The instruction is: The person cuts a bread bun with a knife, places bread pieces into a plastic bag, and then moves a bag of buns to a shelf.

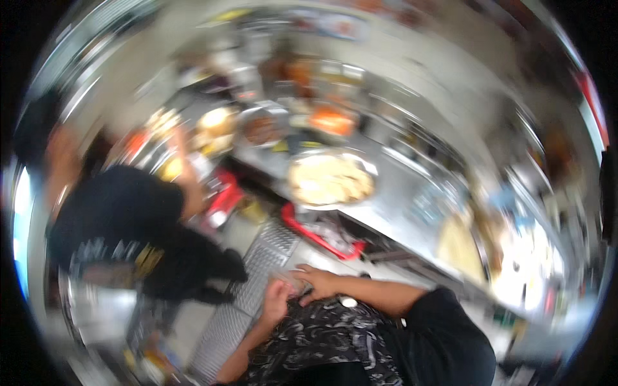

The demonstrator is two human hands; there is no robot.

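My left hand [276, 301] is in front of my patterned apron [333, 337], low in the middle of the head view, with its fingers bent. Close beside it, my right hand [316, 284] curls around a small, pale, see-through object [300, 283], too blurred to name; whether the left fingers grip it too is unclear. Beyond my hands, a large round metal bowl [368, 166] full of pale yellow pieces of food [330, 178] stands on a steel counter [386, 212]. Neither hand touches the bowl.
A co-worker in dark clothes [116, 217] stands at the left, an arm over food containers. Red crates [324, 241] sit under the counter's edge. Metal bowls of food [263, 128] and an orange-filled container [332, 120] stand farther back. Textured metal plates [251, 294] lie on the floor.
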